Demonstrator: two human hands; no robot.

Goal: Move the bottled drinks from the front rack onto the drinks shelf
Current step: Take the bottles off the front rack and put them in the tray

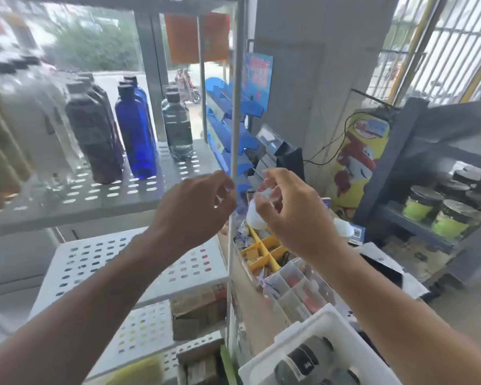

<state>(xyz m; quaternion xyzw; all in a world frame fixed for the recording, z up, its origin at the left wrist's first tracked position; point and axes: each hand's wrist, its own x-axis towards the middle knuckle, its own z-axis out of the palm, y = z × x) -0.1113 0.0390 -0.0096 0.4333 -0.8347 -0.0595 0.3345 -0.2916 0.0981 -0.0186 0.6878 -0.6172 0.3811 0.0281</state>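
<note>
The drinks shelf is a grey perforated metal board at upper left. On it stand blue bottles, dark purple bottles, smoky clear bottles and blurred pale ones further left. At the bottom right, a white crate holds dark-capped bottles lying down. My left hand hovers in front of the shelf's right corner, fingers loosely curled, holding nothing. My right hand hangs beside it, right of the white shelf post, fingers also loosely curled and empty.
A lower perforated shelf sits under my left arm, with cardboard boxes below it. A cluttered counter holds a yellow divided tray and clear organiser boxes. A blue display rack stands behind, and a grey shelf with green jars at right.
</note>
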